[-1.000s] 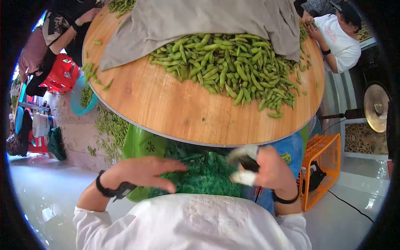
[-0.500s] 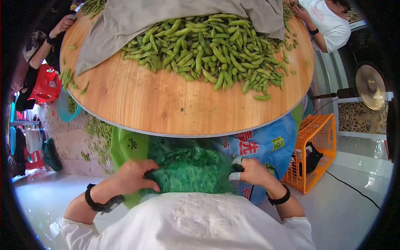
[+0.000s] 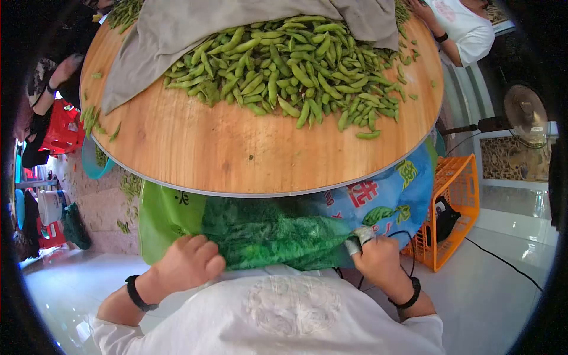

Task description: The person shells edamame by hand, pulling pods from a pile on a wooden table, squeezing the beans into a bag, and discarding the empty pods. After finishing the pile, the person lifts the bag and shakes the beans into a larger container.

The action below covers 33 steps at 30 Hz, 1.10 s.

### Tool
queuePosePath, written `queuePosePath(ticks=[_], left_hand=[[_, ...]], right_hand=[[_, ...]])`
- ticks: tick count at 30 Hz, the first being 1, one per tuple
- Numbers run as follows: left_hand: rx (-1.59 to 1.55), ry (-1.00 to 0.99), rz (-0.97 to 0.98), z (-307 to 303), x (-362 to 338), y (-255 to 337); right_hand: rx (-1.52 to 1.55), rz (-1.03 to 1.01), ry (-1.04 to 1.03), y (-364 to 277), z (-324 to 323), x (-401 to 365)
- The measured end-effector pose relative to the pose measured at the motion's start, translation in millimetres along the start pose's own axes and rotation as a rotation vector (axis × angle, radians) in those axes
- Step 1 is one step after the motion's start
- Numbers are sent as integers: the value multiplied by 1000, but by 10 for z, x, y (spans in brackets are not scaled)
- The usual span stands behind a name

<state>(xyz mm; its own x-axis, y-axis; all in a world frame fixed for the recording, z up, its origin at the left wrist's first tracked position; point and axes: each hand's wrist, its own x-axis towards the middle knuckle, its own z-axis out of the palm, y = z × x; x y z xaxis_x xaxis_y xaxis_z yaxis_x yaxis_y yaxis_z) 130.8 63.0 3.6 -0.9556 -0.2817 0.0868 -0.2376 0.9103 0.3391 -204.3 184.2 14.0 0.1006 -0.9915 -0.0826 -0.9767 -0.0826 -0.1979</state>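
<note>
A green mesh bag (image 3: pixel 275 239) is stretched across my lap below the table edge, with pale green pieces showing dimly inside. My left hand (image 3: pixel 190 260) is closed in a fist on the bag's left side. On the right side my right hand (image 3: pixel 377 258), with white wrapping on its fingers, pinches the bag's rim. Beneath the mesh spreads a blue and green printed plastic sheet (image 3: pixel 171 210). In front of me, a heap of green soybean pods (image 3: pixel 284 71) lies on the round wooden table (image 3: pixel 195 148), partly under a grey cloth (image 3: pixel 177 35).
An orange crate (image 3: pixel 438 236) holding a black item stands on the floor at right, near a fan (image 3: pixel 525 115). Red plastic stools or baskets (image 3: pixel 64 127) are at left. Pods litter the floor there. Two other people sit at the table's far left and right.
Both my hands have moved apart, pulling the mesh bag wider and flatter. The printed sheet has shifted with it. The person at left has lowered a hand off the table.
</note>
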Motion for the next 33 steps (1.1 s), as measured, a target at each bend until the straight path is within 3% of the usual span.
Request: queuePosePath(ticks=[3, 7, 8, 9, 10, 11, 12, 13, 15, 16, 17, 18, 19, 21, 22, 24, 27, 29, 33], left_hand=[[137, 167, 46, -2, 0, -55], [174, 221, 14, 52, 0, -19], [77, -40, -29, 82, -77, 38], [83, -34, -30, 112, -149, 65], [-142, -116, -133, 145, -224, 76], [-373, -202, -237, 150, -295, 66], [-545, -395, -355, 47, -352, 37], [-544, -401, -357, -74, -372, -12], [-720, -518, -286, -323, -329, -187], [-742, -654, -328, -416, -291, -300], [-743, -654, -327, -474, -147, -349], [-540, -451, -309, -513, 65, -346], [-334, -245, -287, -523, 224, -340], [-361, -250, -280, -167, 362, -428], [-340, -258, -206, -73, 501, -433], [-327, -256, -144, 170, 708, -482], [-575, -317, -65, 492, 737, -561], [-260, -786, -51, 568, 612, -461], [-455, -656, -99, 735, 387, -401]], right_hand=[[12, -66, 147, 6, 40, -50], [-51, -97, 118, 132, 126, -115], [-57, -101, 124, 139, 132, -111], [38, -168, -99, 129, 139, -108], [134, -234, -323, 128, 148, -89], [138, -236, -323, 129, 111, -46], [212, -145, -514, 131, 41, 15], [284, -52, -703, 148, 3, 59], [431, -87, -694, 250, -41, 110], [436, -109, -792, 257, -186, 204], [440, -129, -889, 281, -307, 288], [390, -148, -901, 356, -392, 337], [386, -147, -900, 402, -408, 433], [635, -26, -593, 480, -416, 591], [631, -24, -590, 477, -320, 656], [275, 78, -398, 386, 33, 815], [11, -89, -490, 190, 320, 886], [-55, -146, -492, 462, 613, 721], [-52, -104, -351, 622, 670, 583]])
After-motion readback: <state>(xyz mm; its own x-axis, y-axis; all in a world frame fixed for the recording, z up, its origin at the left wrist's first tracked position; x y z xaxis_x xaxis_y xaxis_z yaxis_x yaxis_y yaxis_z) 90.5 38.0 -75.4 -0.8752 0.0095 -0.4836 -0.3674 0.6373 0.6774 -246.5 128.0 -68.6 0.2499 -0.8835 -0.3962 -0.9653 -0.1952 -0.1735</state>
